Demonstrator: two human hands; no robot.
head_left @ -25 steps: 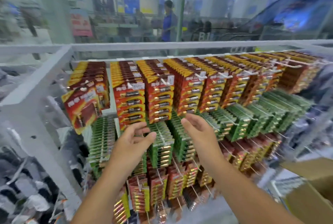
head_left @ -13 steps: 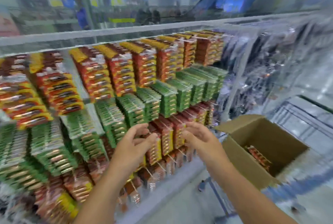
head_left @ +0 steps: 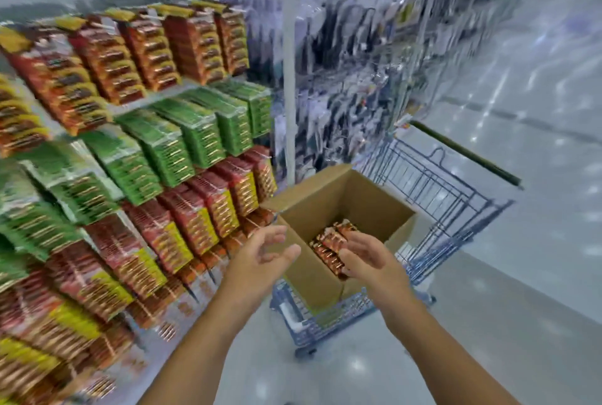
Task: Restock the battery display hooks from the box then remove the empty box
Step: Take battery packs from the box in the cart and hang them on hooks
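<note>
An open brown cardboard box [head_left: 329,205] sits in a blue wire cart [head_left: 433,183]. A row of red battery packs [head_left: 329,246] lies along its bottom. My left hand [head_left: 260,258] hovers over the box's near-left corner, fingers relaxed and empty. My right hand [head_left: 368,258] is above the box's near-right edge, fingers straight, palm facing left, holding nothing. The battery display [head_left: 156,144] fills the left: red and yellow packs on top, green packs in the middle, red packs lower down. The whole view is motion-blurred.
A white upright post [head_left: 289,85] ends the battery section. Beyond it hang dark, clear-bagged goods [head_left: 358,62]. The cart's green handle [head_left: 465,152] points to the right. Shiny aisle floor [head_left: 521,274] spreads right of the cart.
My view swung right and down from the display to the box in the cart. Both hands left the hanging packs and came over the open box, still empty.
</note>
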